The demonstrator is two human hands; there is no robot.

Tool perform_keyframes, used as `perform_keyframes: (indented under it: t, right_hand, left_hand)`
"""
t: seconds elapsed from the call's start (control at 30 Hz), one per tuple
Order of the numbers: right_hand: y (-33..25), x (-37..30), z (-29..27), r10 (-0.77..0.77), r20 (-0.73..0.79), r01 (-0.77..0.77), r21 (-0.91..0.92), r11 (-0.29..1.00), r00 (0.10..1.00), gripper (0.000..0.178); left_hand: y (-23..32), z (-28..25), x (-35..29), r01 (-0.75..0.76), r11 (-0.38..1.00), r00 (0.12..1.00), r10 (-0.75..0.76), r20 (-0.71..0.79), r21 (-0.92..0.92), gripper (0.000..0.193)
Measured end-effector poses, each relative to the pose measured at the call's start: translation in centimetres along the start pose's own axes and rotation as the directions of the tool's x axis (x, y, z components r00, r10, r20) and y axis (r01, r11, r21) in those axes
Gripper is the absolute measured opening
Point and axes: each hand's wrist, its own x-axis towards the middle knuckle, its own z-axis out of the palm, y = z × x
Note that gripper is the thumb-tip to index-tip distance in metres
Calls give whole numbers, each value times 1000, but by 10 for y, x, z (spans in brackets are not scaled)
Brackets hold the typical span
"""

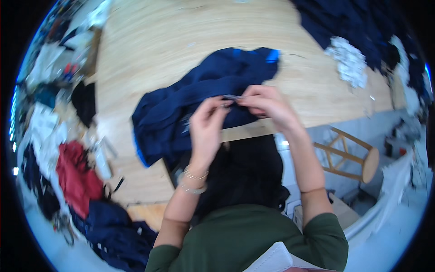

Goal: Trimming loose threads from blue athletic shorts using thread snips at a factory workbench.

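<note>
A dark navy garment (181, 99) with bright blue patches lies bunched on the wooden table in front of me. Over its near edge, my left hand (206, 129) is closed in a pinch, with bracelets on that wrist. My right hand (269, 106) pinches from the other side, thumb and fingers pressed together. Between the two sets of fingertips runs a thin, greyish, shiny piece (233, 97), too small and blurred to name. Whether the fingers also grip the navy cloth cannot be made out.
The wooden table (149, 41) reaches away from me. White scraps (348, 61) and dark navy cloth (358, 22) lie far right. Red cloth (79, 177), more navy fabric (118, 231) and plastic bags crowd the left. A wooden stool (369, 164) is on the right, below table height.
</note>
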Motion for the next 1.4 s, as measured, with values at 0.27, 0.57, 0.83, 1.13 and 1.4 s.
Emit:
perform_keyframes:
  t: [0.27, 0.57, 0.83, 1.13, 1.4]
  right_hand:
    - [13, 14, 8, -29, -12, 30, 83, 996, 999, 10]
    - [-19, -24, -28, -139, -300, 222, 263, 939, 944, 20]
    - [0, -23, -32, -184, -229, 246, 284, 927, 956, 25]
    - [-1, -19, -21, -230, -180, 265, 200, 943, 956, 21]
    - [12, 12, 41, -419, -88, 413, 435, 800, 904, 22]
  left_hand:
    - [3, -7, -6, 5, 999, 998, -2, -70, 41, 9]
    - [22, 5, -56, -240, 851, 722, -166, 672, 468, 11]
    - [7, 1, 4, -465, 506, 828, 538, 156, 727, 14]
    - [1, -19, 45, -487, 315, 857, 350, 377, 815, 30]
    - [11, -29, 61, -414, 646, 909, 256, 329, 641, 41]
